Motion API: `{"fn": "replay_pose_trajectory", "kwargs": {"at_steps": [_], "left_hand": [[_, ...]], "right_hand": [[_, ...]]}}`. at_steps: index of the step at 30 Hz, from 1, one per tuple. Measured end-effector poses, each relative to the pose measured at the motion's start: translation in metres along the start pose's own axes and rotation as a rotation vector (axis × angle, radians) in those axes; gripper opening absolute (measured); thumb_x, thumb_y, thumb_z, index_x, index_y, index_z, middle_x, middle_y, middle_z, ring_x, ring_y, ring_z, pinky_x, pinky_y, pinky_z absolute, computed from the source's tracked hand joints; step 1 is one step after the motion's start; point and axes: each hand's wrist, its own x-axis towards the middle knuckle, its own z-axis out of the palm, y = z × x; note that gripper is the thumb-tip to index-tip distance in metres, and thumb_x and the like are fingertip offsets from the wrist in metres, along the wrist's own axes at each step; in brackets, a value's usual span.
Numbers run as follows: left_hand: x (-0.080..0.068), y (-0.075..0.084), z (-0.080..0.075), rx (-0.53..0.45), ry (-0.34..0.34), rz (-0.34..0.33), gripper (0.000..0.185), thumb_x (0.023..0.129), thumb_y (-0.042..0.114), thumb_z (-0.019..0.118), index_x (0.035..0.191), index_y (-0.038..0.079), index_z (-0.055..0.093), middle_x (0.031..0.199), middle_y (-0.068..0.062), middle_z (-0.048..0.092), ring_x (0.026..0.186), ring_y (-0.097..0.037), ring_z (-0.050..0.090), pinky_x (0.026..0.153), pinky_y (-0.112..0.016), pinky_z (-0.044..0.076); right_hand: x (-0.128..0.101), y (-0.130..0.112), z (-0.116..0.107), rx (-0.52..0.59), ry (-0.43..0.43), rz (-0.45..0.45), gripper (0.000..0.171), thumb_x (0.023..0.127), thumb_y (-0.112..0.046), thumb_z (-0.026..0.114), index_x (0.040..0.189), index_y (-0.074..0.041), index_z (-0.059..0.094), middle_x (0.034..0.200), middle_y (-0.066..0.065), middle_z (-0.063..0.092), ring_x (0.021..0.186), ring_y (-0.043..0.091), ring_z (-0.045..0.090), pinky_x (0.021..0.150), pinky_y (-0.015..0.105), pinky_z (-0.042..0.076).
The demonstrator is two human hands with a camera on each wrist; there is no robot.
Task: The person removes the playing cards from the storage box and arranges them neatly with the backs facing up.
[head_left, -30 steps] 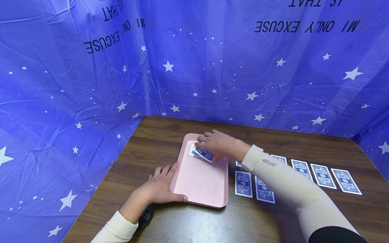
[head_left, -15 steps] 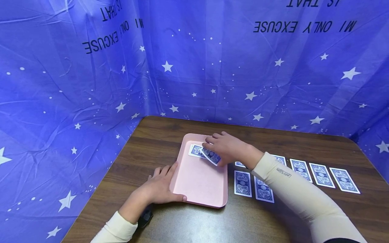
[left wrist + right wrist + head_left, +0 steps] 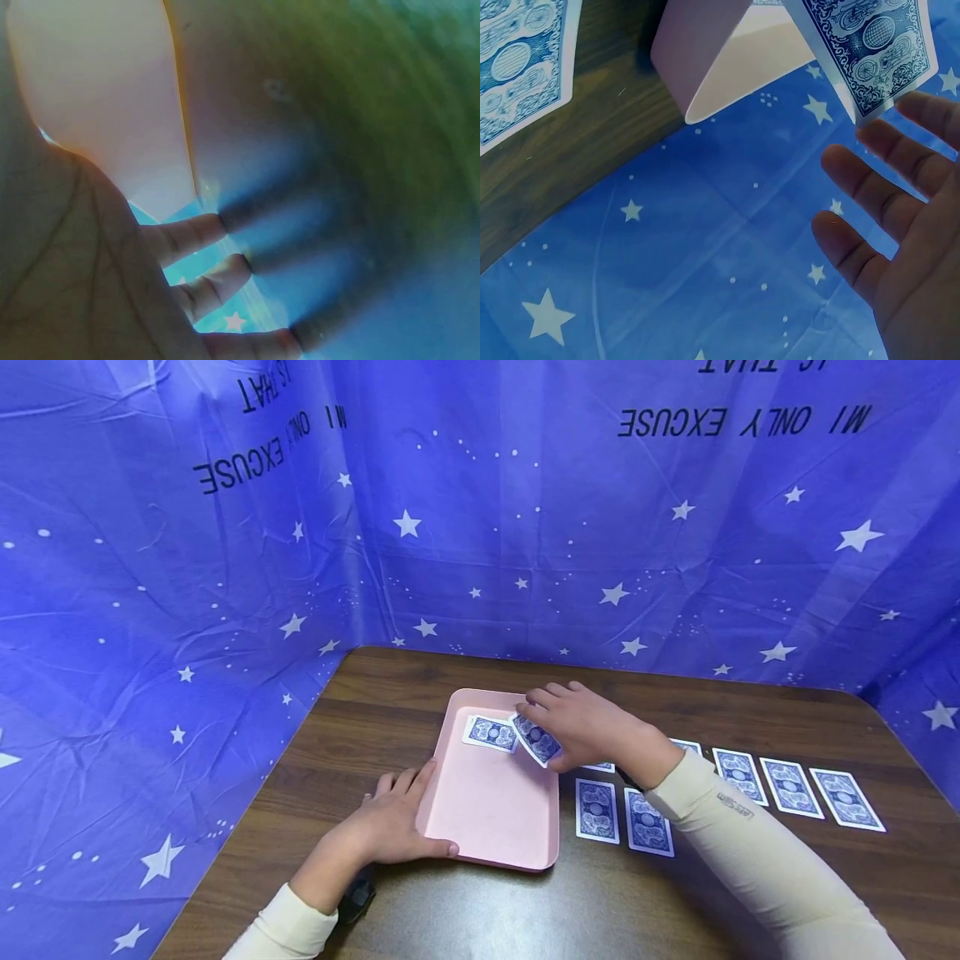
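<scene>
My right hand point(image 3: 592, 727) pinches a blue-backed playing card point(image 3: 537, 742) by its ends, tilted over the right side of the pink tray point(image 3: 487, 814). In the right wrist view, fingertips sit at the lower edge of the held card point(image 3: 877, 37). A few playing cards point(image 3: 491, 733) lie back up and slightly fanned in the far part of the tray. My left hand point(image 3: 393, 822) rests against the tray's near left corner, fingers extended along its side and thumb at the front edge. The left wrist view shows these fingers point(image 3: 217, 289) stretched out beside the tray.
Right of the tray, several face-down cards lie in rows on the brown wooden table point(image 3: 585, 918), including a near card point(image 3: 597, 811) and a far right card point(image 3: 847, 799). My right forearm passes over some. A blue starry curtain point(image 3: 480, 510) hangs behind and at the left.
My right hand has moved right with the held card, away from the cards in the tray, which now show more fully. My left hand has stayed at the tray's corner.
</scene>
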Motion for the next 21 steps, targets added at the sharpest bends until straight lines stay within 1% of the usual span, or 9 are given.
{"fn": "replay_pose_trajectory", "kwargs": {"at_steps": [7, 11, 18, 21], "left_hand": [[0.0, 0.001, 0.0, -0.004, -0.004, -0.001, 0.13, 0.062, 0.082, 0.068, 0.159, 0.011, 0.02, 0.15, -0.016, 0.039, 0.132, -0.043, 0.034, 0.091, -0.073, 0.037], [0.0, 0.001, 0.0, 0.002, -0.005, 0.002, 0.13, 0.063, 0.082, 0.068, 0.159, 0.01, 0.019, 0.15, -0.017, 0.039, 0.132, -0.044, 0.035, 0.092, -0.073, 0.037], [0.0, 0.001, 0.0, 0.01, 0.006, 0.009, 0.129, 0.064, 0.082, 0.068, 0.159, 0.009, 0.019, 0.15, -0.018, 0.039, 0.131, -0.044, 0.035, 0.095, -0.07, 0.037], [-0.001, 0.002, 0.0, 0.007, 0.004, 0.012, 0.13, 0.063, 0.082, 0.068, 0.159, 0.009, 0.019, 0.149, -0.018, 0.039, 0.131, -0.044, 0.035, 0.094, -0.071, 0.037]], "right_hand": [[-0.018, 0.005, -0.003, -0.003, 0.004, 0.051, 0.098, 0.067, -0.056, 0.083, 0.144, -0.008, 0.048, 0.133, 0.012, 0.053, 0.122, 0.031, 0.05, 0.097, 0.053, 0.042], [-0.032, 0.007, -0.002, 0.007, 0.005, 0.086, 0.097, 0.068, -0.056, 0.083, 0.145, -0.008, 0.048, 0.132, 0.012, 0.054, 0.121, 0.031, 0.05, 0.098, 0.053, 0.042], [-0.056, 0.013, 0.01, 0.029, 0.006, 0.126, 0.095, 0.066, -0.055, 0.083, 0.141, -0.006, 0.052, 0.129, 0.015, 0.055, 0.119, 0.034, 0.052, 0.093, 0.055, 0.043], [-0.067, 0.014, 0.014, 0.041, -0.014, 0.155, 0.095, 0.067, -0.056, 0.083, 0.142, -0.005, 0.051, 0.13, 0.016, 0.055, 0.121, 0.035, 0.051, 0.096, 0.056, 0.042]]}}
